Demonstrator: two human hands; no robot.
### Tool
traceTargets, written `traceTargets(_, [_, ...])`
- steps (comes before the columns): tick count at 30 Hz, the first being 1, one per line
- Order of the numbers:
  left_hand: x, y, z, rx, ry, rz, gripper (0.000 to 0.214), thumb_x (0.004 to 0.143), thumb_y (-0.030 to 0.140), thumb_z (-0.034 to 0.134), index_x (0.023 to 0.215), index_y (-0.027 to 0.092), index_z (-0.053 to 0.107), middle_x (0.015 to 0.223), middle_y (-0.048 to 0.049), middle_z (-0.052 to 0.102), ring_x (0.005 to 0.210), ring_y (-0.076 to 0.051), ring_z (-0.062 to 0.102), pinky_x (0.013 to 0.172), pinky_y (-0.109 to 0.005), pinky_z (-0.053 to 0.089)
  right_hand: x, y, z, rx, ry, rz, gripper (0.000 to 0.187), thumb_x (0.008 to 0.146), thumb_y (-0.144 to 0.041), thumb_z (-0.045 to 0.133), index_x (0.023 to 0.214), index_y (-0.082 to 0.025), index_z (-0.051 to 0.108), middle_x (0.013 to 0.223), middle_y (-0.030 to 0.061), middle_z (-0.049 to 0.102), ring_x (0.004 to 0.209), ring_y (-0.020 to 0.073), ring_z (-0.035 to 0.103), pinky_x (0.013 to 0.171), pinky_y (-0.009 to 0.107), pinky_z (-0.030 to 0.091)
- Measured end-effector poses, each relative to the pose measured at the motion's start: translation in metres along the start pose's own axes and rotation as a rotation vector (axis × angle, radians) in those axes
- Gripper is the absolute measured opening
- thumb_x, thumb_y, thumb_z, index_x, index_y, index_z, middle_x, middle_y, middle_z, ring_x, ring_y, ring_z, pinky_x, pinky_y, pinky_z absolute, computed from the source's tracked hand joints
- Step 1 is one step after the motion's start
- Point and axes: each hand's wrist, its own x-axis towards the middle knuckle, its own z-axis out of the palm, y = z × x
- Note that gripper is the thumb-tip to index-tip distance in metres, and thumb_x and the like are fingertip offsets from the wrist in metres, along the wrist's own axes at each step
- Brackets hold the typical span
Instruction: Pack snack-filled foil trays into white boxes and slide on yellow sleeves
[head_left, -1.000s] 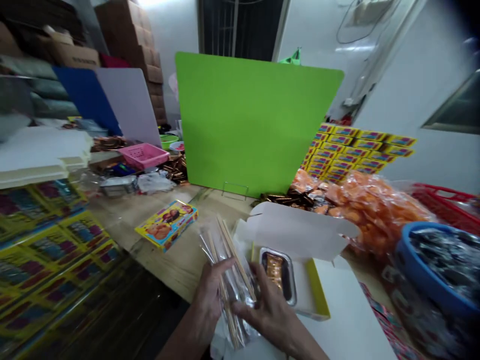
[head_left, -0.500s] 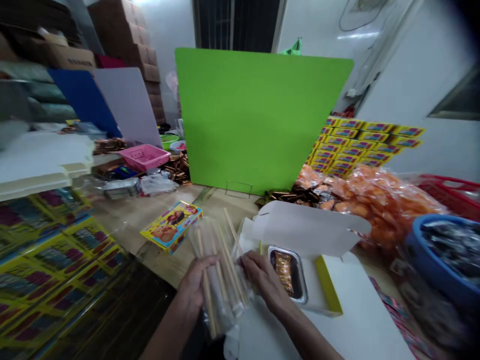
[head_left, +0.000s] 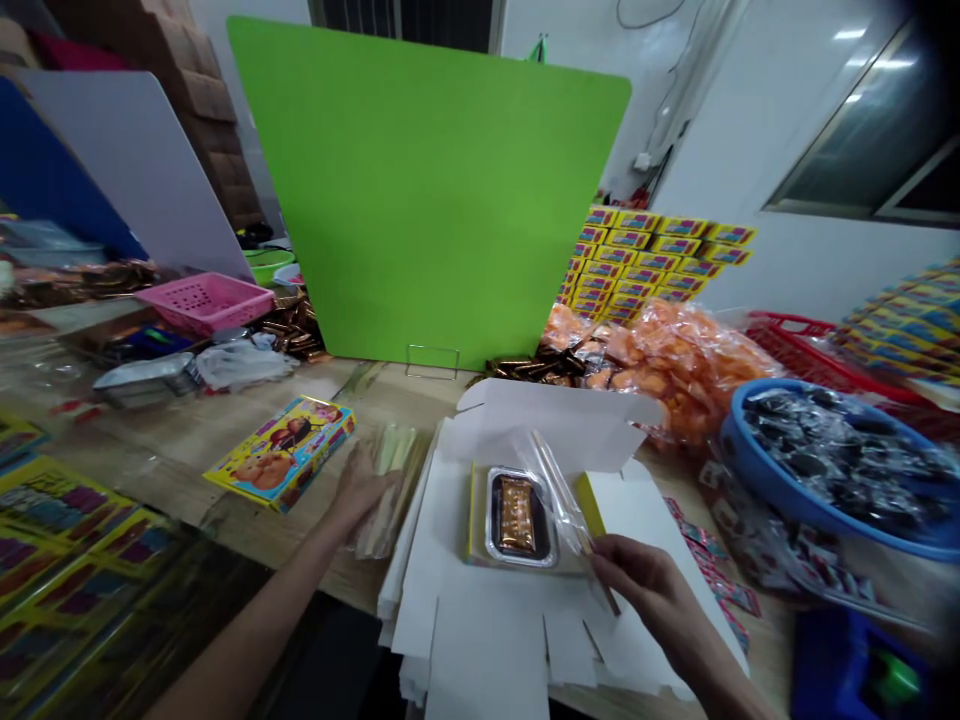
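My left hand (head_left: 360, 490) lies on the wooden table, its fingers against a clear bag of thin wooden sticks (head_left: 390, 492). It is beside a yellow printed box (head_left: 281, 455). My right hand (head_left: 645, 590) pinches a wooden stick in a clear plastic sleeve (head_left: 562, 495), which reaches up across an open white carton (head_left: 555, 430). Inside the carton sits a foil tray of orange-brown food (head_left: 517, 515). The sleeve's upper part passes just right of the tray, and its film blurs what lies behind.
A green upright board (head_left: 420, 190) stands behind the carton, with stacked yellow boxes (head_left: 637, 260) and orange packets (head_left: 660, 365) to its right. A blue basin of dark wrapped sweets (head_left: 825, 470) sits at right. A pink basket (head_left: 206, 303) stands at left.
The bag of sticks has gone from both hands down onto the table at left. My right hand has moved right with one sleeved stick. The whole scene has shifted left and up in view.
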Motion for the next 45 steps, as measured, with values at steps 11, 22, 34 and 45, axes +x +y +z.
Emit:
traceTargets(11, [-0.096, 0.089, 0.094, 0.758, -0.373, 0.619, 0.025, 0.083, 0.014, 0.041, 0.101, 0.014, 0.058, 0.087, -0.0151, 0.064, 0.091, -0.031, 0.048, 0.084, -0.046, 0.032, -0.014, 0.035, -0.031, -0.042, 0.043, -0.012, 0.038, 0.078, -0.054, 0.059, 0.078, -0.017, 0.068, 0.077, 0.0063, 0.064, 0.073, 0.0201, 0.058, 0.064, 0.026, 0.047])
traceTargets(22, [-0.089, 0.094, 0.128, 0.579, -0.343, 0.428, 0.033, 0.076, 0.003, 0.039, 0.099, 0.013, 0.061, 0.093, -0.0164, 0.066, 0.091, -0.029, 0.057, 0.088, -0.042, 0.037, -0.026, 0.054, -0.062, -0.217, 0.122, -0.023, 0.039, 0.074, -0.056, 0.062, 0.084, -0.02, 0.074, 0.085, 0.008, 0.073, 0.079, 0.0254, 0.066, 0.066, 0.027, 0.053])
traceTargets(34, [-0.06, 0.079, 0.056, 0.171, -0.206, 0.19, 0.028, 0.066, 0.02, 0.053, 0.092, 0.017, 0.064, 0.077, -0.0042, 0.068, 0.066, -0.02, 0.063, 0.06, -0.027, 0.047, 0.007, -0.002, -0.072, -0.517, -0.103, -0.178, 0.02, 0.078, -0.019, 0.052, 0.07, -0.018, 0.071, 0.064, 0.002, 0.066, 0.059, 0.0152, 0.055, 0.055, 0.025, 0.035])
traceTargets(45, [-0.059, 0.076, 0.019, 0.291, -0.178, 0.185, 0.03, 0.067, 0.029, 0.051, 0.093, 0.018, 0.061, 0.074, -0.0021, 0.067, 0.064, -0.018, 0.063, 0.058, -0.026, 0.047, 0.081, 0.013, 0.005, -1.25, -0.204, -0.34, 0.022, 0.08, -0.003, 0.048, 0.084, -0.011, 0.068, 0.081, 0.0139, 0.068, 0.077, 0.0225, 0.062, 0.068, 0.029, 0.037])
